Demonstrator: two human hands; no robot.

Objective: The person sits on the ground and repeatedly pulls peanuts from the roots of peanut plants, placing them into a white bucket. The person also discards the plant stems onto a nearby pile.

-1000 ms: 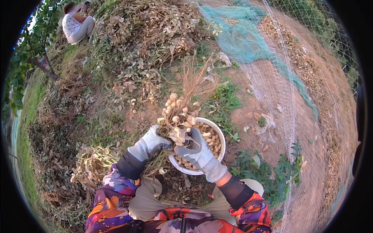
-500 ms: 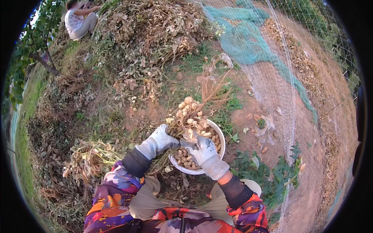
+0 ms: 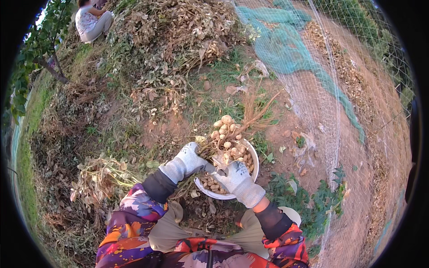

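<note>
A leafy tree (image 3: pixel 49 33) stood far ahead and to the left of both hands, with a seated person (image 3: pixel 93 24) just to its right. A heap of dried plants (image 3: pixel 152 49) rose well ahead of the left hand. A clump of pale leafy stems (image 3: pixel 100 176) lay directly left of the left hand and ran toward its wrist. The left hand (image 3: pixel 184 161), in a grey-and-white glove, was positioned at the near left side of the peanut plant (image 3: pixel 227 127), its fingers curled around the stem portion. The pods of this plant were located between and just ahead of the hands, above a white bucket (image 3: pixel 256 161); its thin roots extended forward and to the right. Loose peanuts (image 3: pixel 213 184) lay inside the bucket, below the hands. The right hand (image 3: pixel 237 177), gloved alike, was placed over the bucket with bent fingers directed at the pods and close to the left fingertips; whether it pinched a pod could not be determined. A teal net (image 3: pixel 286 49) lay well ahead and to the right of the right hand. Green weeds (image 3: pixel 301 198) grew to its right, and white netting (image 3: pixel 333 120) extended beyond them.
</note>
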